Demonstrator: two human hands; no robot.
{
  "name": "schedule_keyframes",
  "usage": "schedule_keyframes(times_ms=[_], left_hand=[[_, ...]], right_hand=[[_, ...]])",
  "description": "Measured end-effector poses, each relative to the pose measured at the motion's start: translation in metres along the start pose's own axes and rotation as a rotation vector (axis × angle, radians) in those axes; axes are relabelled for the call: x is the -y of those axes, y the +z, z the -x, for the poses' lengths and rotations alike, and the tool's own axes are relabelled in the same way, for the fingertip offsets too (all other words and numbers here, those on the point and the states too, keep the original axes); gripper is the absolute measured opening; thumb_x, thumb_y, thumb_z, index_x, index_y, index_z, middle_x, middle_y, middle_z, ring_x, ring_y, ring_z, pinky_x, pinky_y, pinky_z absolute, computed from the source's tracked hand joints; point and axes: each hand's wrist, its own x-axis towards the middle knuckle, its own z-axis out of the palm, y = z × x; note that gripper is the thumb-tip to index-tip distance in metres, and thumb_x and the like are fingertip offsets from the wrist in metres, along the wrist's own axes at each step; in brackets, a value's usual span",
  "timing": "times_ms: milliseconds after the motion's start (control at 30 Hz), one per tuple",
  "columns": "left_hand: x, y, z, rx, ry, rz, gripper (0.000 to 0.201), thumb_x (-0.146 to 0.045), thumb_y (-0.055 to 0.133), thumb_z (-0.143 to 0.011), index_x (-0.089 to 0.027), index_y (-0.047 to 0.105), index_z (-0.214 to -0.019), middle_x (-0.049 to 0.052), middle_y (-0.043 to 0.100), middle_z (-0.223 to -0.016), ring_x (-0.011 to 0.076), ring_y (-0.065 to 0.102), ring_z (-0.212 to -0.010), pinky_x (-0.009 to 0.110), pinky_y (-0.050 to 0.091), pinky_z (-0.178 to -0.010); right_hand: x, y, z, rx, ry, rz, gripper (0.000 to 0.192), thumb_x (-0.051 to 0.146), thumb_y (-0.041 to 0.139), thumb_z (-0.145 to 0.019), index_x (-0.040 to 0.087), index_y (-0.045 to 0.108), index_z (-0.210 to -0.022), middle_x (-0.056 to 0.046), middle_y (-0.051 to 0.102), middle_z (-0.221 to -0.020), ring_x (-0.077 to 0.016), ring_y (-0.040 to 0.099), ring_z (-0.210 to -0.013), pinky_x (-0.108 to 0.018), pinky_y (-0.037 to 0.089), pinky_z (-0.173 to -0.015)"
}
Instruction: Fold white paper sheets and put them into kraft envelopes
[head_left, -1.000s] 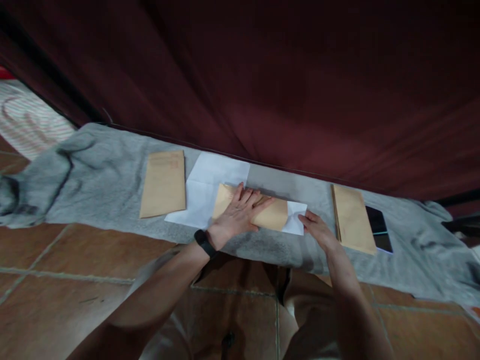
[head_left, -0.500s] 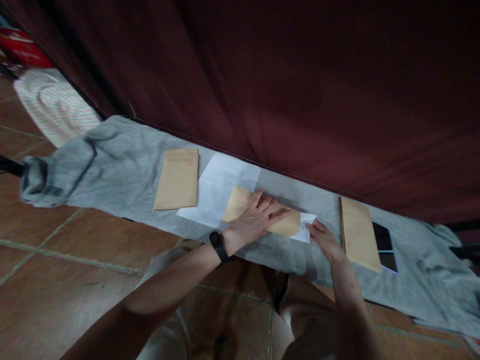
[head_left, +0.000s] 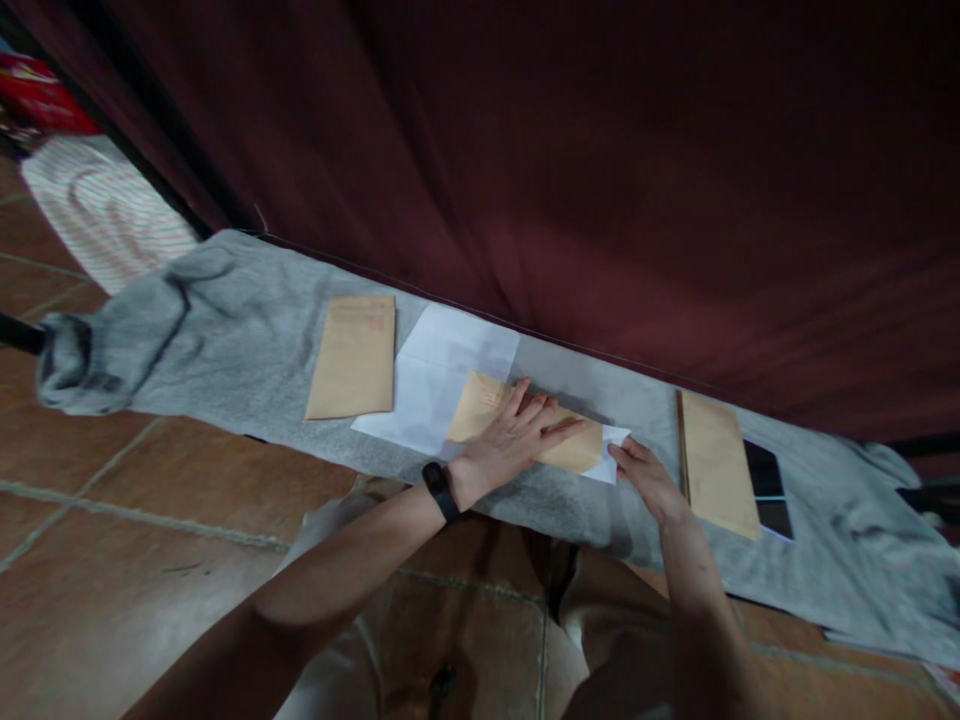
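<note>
- Left hand (head_left: 517, 435) spread flat, fingers open, pressing down on the middle envelope (head_left: 577, 450); black band (head_left: 439, 490) on the wrist.
- Middle envelope lying flat on the grey cloth (head_left: 247, 330), long side across the view, its left end over the white sheets (head_left: 442, 375), its right end beside the folded paper (head_left: 611, 445).
- Right hand (head_left: 649, 480) at the envelope's right end, fingertips on the folded paper; pinching or merely touching, cannot tell.
- Folded paper sticking out white from under or inside the envelope's right end; which of the two, cannot tell.
- White sheets partly unfolded, spread on the cloth between the left envelope (head_left: 352, 355) and the middle one.
- Left envelope alone, flat, just left of the white sheets, faint red print near its top.
- Stack of envelopes (head_left: 716, 460) to the right, near the right hand, not touched.
- Phone (head_left: 769, 485) dark-screened, just right of the stack, partly under its edge.
- Cloth laid along the foot of a dark red curtain (head_left: 600, 150), bunched at its left end, over a brown tiled floor (head_left: 112, 520).
- Striped fabric (head_left: 105, 215) on the floor at far left.
</note>
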Motion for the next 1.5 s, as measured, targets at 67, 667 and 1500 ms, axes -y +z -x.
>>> schedule_keyframes(times_ms=[67,667,1500], left_hand=[[0.001,0.002,0.000,0.008,-0.010,0.037,0.103,-0.036,0.076,-0.085,-0.029,0.011,-0.164,0.014,0.047,-0.155,0.0321,0.042,-0.143,0.059,0.012,-0.125],[0.025,0.034,0.001,0.077,-0.111,0.236,0.107,-0.043,0.080,-0.079,-0.030,0.017,-0.164,0.015,0.043,-0.158,0.0342,0.038,-0.146,0.060,0.009,-0.125],[0.012,0.052,-0.016,0.188,-0.226,0.202,0.073,-0.062,0.036,-0.102,-0.026,0.022,-0.164,0.019,0.032,-0.166,0.0345,0.031,-0.153,0.064,0.015,-0.123]], right_hand=[[-0.003,0.000,-0.001,-0.009,-0.005,0.013,0.038,0.060,0.069,-0.067,0.024,0.065,-0.079,-0.001,0.072,-0.073,-0.0218,0.066,-0.073,-0.030,0.051,-0.065],[0.003,0.000,-0.004,-0.035,-0.002,-0.093,0.025,0.041,0.067,-0.075,0.019,0.074,-0.085,-0.001,0.074,-0.073,-0.0188,0.065,-0.068,-0.026,0.050,-0.063],[0.006,0.008,-0.008,-0.144,-0.055,0.614,0.020,0.030,0.058,-0.095,0.019,0.074,-0.098,-0.008,0.077,-0.096,-0.0193,0.067,-0.084,-0.025,0.042,-0.068]])
